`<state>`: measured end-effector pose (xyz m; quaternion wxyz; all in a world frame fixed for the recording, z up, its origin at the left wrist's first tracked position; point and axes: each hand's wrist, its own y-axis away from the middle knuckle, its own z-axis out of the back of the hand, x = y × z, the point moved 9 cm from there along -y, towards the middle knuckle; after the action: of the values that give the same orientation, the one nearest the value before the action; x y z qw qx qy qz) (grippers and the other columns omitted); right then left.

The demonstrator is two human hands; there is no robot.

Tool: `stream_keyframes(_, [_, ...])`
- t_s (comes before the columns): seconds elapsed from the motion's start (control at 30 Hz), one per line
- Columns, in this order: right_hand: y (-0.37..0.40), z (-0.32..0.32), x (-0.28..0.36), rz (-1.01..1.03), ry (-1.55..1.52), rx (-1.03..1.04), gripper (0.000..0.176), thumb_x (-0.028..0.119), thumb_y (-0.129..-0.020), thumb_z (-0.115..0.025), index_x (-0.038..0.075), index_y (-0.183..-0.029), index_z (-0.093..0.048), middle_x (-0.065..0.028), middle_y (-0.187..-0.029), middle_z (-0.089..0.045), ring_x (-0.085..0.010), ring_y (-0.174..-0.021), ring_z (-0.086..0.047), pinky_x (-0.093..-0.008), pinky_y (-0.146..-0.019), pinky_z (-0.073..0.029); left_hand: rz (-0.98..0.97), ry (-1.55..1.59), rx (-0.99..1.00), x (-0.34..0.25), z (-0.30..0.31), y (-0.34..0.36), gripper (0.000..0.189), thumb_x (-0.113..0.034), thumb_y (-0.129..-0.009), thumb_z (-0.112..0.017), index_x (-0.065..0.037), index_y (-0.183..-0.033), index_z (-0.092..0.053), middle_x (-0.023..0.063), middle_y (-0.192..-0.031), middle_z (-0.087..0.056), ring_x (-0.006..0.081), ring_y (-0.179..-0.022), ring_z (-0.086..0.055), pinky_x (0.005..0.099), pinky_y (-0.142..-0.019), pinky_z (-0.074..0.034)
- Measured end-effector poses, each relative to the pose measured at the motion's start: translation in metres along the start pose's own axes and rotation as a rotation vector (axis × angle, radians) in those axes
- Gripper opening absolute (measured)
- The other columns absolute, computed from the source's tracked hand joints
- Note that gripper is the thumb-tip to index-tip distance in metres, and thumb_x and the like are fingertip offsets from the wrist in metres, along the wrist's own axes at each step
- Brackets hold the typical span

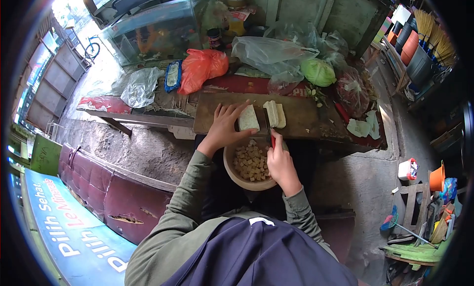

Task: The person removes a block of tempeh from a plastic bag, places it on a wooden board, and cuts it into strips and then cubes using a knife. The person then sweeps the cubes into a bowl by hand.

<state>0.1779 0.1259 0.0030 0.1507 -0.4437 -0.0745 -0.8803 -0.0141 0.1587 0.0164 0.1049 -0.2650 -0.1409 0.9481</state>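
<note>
On the wooden cutting board (pixel 306 117) lies a whitish block of tempeh (pixel 248 118). My left hand (pixel 224 125) spans its left side, thumb along the near edge and index finger at the far edge, the other fingers spread. In my right hand (pixel 282 162) is a knife (pixel 268 123) with a red handle, fingers wrapped around it. The blade points away from me, beside cut tempeh strips (pixel 274 114) on its right. Below the board's near edge, a round bowl (pixel 228 168) holds many small tan cubes (pixel 251 162).
A red plastic bag (pixel 202 69), clear bags (pixel 271 54) and a cabbage (pixel 318 72) sit behind the board. A red-handled tool (pixel 341 112) lies to the right. A glass tank (pixel 153 34) stands at the back left. A maroon padded bench (pixel 113 187) is at left.
</note>
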Motion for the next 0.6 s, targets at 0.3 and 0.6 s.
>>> stream_keyframes(0.3, [0.004,0.007,0.046,0.163,0.127,-0.056,0.062,0.01,-0.102,-0.049,0.008,-0.159,-0.027,-0.0351,-0.111,-0.066,-0.0548,-0.094,-0.066,-0.0619,-0.081,-0.054,0.005,0.149,0.036,0.009,0.003,0.003,0.086,-0.051,-0.085,-0.079,-0.015,-0.156,-0.048,0.0133,-0.154,-0.05,0.0334,-0.148,-0.043,0.0568,-0.128,-0.015])
stream_keyframes(0.6, [0.001,-0.016,0.051,0.083,0.292,0.062,0.067,0.012,-0.1,-0.053,0.011,-0.162,-0.027,-0.0311,-0.105,-0.066,-0.0517,-0.09,-0.069,-0.0597,-0.078,-0.058,-0.032,0.058,-0.013,0.004,0.003,0.004,0.081,-0.051,-0.087,-0.076,-0.015,-0.154,-0.05,0.011,-0.153,-0.052,0.0319,-0.145,-0.046,0.0571,-0.128,-0.018])
